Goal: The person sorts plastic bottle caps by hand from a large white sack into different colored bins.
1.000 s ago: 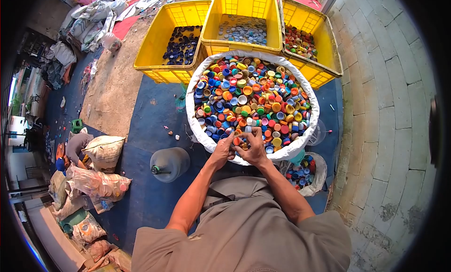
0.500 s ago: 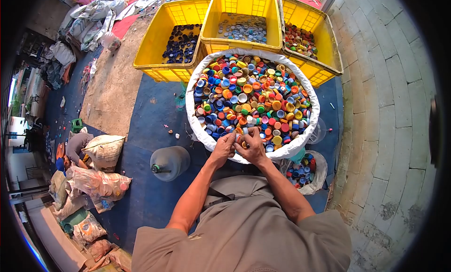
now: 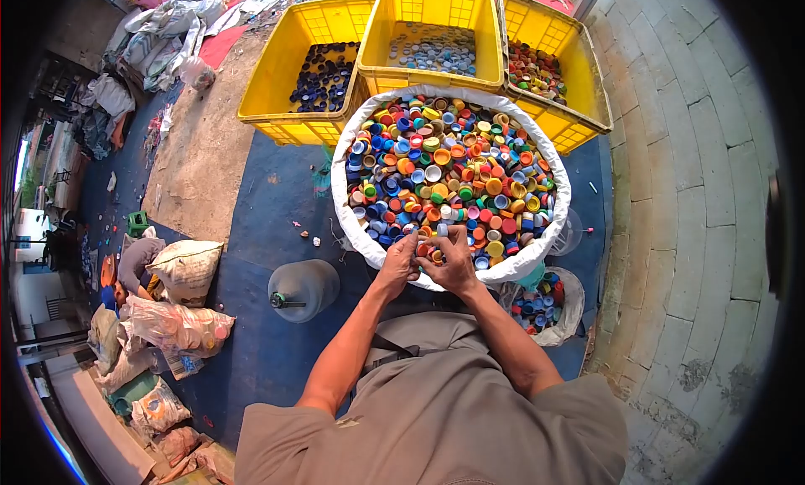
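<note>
Floor (image 3: 277, 208), blue, by block wall (image 3: 696, 200); left hand (image 3: 398, 264), right hand (image 3: 454, 264) over caps (image 3: 457, 166), fingers (image 3: 458, 237) curled close, hold unclear.

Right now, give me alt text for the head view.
A person's left hand and right hand are close together over the near edge of a white-rimmed container heaped with colorful caps. Beyond stand three yellow crates holding dark, pale and multicolored caps; a bottle is at left.

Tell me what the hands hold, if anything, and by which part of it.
It cannot be told. The left hand and right hand are close together over the caps at the near edge of the tub; their fingers obscure any hold.
</note>
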The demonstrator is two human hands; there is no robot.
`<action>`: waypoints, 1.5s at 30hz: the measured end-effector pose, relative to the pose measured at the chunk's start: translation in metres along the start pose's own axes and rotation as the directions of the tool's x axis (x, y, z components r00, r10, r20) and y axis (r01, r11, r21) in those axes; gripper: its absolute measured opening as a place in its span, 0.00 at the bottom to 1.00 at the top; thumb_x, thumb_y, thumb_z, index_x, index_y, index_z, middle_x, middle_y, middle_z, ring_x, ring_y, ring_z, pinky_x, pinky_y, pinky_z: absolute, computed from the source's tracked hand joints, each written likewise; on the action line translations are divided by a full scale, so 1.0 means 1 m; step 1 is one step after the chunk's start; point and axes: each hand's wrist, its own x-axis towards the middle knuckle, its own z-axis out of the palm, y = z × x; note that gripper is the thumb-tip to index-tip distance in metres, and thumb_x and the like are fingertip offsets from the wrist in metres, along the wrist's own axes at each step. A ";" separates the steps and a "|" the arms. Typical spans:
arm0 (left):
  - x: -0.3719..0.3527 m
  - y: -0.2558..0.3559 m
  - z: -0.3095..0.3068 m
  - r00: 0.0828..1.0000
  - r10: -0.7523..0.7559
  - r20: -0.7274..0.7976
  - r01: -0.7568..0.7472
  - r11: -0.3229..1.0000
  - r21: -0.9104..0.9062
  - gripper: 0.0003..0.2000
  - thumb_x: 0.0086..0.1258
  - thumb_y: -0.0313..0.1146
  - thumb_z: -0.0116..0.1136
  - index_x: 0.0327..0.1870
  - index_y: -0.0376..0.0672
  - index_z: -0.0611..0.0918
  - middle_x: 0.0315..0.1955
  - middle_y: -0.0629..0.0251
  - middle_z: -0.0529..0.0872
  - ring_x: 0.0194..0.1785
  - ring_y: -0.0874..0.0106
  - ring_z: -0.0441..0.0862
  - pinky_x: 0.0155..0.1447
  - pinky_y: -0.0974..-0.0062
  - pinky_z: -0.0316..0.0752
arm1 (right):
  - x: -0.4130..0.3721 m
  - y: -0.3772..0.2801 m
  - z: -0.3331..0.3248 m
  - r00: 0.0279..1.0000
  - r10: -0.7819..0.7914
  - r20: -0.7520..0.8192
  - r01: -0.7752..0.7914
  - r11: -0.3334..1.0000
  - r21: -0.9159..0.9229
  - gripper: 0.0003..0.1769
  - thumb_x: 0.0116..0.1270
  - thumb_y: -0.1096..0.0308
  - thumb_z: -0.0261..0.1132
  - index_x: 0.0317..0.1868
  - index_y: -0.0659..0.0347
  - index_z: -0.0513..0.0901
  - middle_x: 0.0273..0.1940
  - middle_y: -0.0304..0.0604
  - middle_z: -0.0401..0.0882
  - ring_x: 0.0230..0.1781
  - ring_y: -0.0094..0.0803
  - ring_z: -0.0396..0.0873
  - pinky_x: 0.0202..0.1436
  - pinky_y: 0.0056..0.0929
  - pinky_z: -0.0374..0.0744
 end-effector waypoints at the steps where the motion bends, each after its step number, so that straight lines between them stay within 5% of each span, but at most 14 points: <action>1: -0.001 0.001 0.003 1.000 0.020 -0.012 -0.020 1.000 -0.011 0.20 0.74 0.54 0.48 0.42 0.44 0.79 0.19 0.78 0.72 0.16 0.88 0.61 0.18 0.88 0.54 | 0.001 0.000 0.000 1.000 -0.013 0.008 0.013 1.000 -0.019 0.24 0.43 0.70 0.79 0.43 0.61 0.81 0.40 0.48 0.72 0.43 0.40 0.71 0.43 0.34 0.77; 13: 0.000 -0.005 -0.008 0.991 0.002 0.130 -0.002 1.000 -0.002 0.13 0.73 0.48 0.54 0.41 0.47 0.78 0.16 0.83 0.65 0.15 0.89 0.57 0.19 0.88 0.51 | 0.003 0.003 -0.003 1.000 0.016 -0.003 -0.016 0.999 -0.040 0.20 0.43 0.70 0.74 0.39 0.64 0.79 0.42 0.51 0.67 0.42 0.41 0.72 0.40 0.33 0.79; 22: 0.002 -0.014 -0.006 0.998 -0.022 0.066 0.027 0.996 -0.083 0.11 0.73 0.45 0.54 0.39 0.46 0.78 0.20 0.80 0.73 0.15 0.89 0.59 0.16 0.89 0.51 | 0.001 0.009 0.001 0.999 0.032 -0.013 -0.033 0.999 -0.017 0.15 0.44 0.71 0.73 0.30 0.66 0.76 0.39 0.51 0.67 0.38 0.39 0.72 0.31 0.31 0.77; 25: 0.007 -0.008 -0.001 0.999 0.050 -0.017 -0.051 0.993 -0.109 0.11 0.73 0.44 0.56 0.38 0.46 0.78 0.15 0.83 0.65 0.13 0.89 0.56 0.17 0.88 0.48 | -0.009 0.010 0.011 0.999 -0.036 -0.024 0.035 0.999 -0.026 0.15 0.46 0.72 0.74 0.23 0.65 0.73 0.35 0.49 0.69 0.35 0.38 0.73 0.29 0.31 0.75; 31: 0.004 0.011 -0.015 0.995 0.032 0.094 -0.020 0.992 -0.127 0.11 0.73 0.41 0.55 0.47 0.43 0.79 0.18 0.81 0.69 0.14 0.89 0.55 0.17 0.88 0.49 | -0.007 0.005 0.003 0.983 0.134 -0.123 -0.133 0.991 0.010 0.16 0.48 0.68 0.78 0.23 0.63 0.76 0.34 0.47 0.70 0.30 0.32 0.72 0.23 0.26 0.73; 34: 0.003 0.010 -0.013 0.992 0.031 0.120 -0.008 0.982 -0.190 0.12 0.74 0.38 0.53 0.51 0.42 0.78 0.23 0.77 0.73 0.17 0.87 0.59 0.20 0.87 0.54 | 0.002 0.000 -0.006 0.980 0.020 -0.200 -0.041 0.994 -0.099 0.16 0.48 0.69 0.78 0.24 0.63 0.76 0.34 0.44 0.70 0.27 0.27 0.70 0.22 0.23 0.70; 38: 0.002 0.010 -0.003 0.998 0.009 0.061 0.007 0.966 -0.257 0.15 0.75 0.37 0.48 0.57 0.42 0.76 0.32 0.72 0.77 0.22 0.84 0.66 0.24 0.86 0.62 | -0.004 0.010 -0.003 0.937 0.299 -0.183 -0.290 0.954 0.074 0.19 0.50 0.66 0.78 0.22 0.62 0.73 0.33 0.42 0.68 0.26 0.24 0.69 0.24 0.22 0.70; 42: 0.007 0.004 -0.010 0.996 0.003 0.087 0.017 0.973 -0.230 0.19 0.74 0.41 0.43 0.59 0.43 0.73 0.43 0.65 0.82 0.27 0.80 0.73 0.28 0.82 0.68 | -0.009 0.019 -0.006 0.953 0.257 -0.162 -0.258 0.966 0.013 0.24 0.49 0.68 0.79 0.19 0.60 0.66 0.24 0.37 0.63 0.23 0.25 0.65 0.23 0.22 0.68; 45: 0.005 0.006 -0.009 0.998 0.008 0.062 0.008 0.968 -0.250 0.19 0.74 0.42 0.42 0.59 0.43 0.73 0.45 0.63 0.82 0.30 0.79 0.75 0.29 0.80 0.70 | -0.016 0.022 -0.003 0.848 0.508 -0.153 -0.466 0.851 0.241 0.20 0.56 0.70 0.74 0.29 0.61 0.66 0.24 0.34 0.64 0.24 0.23 0.64 0.26 0.23 0.68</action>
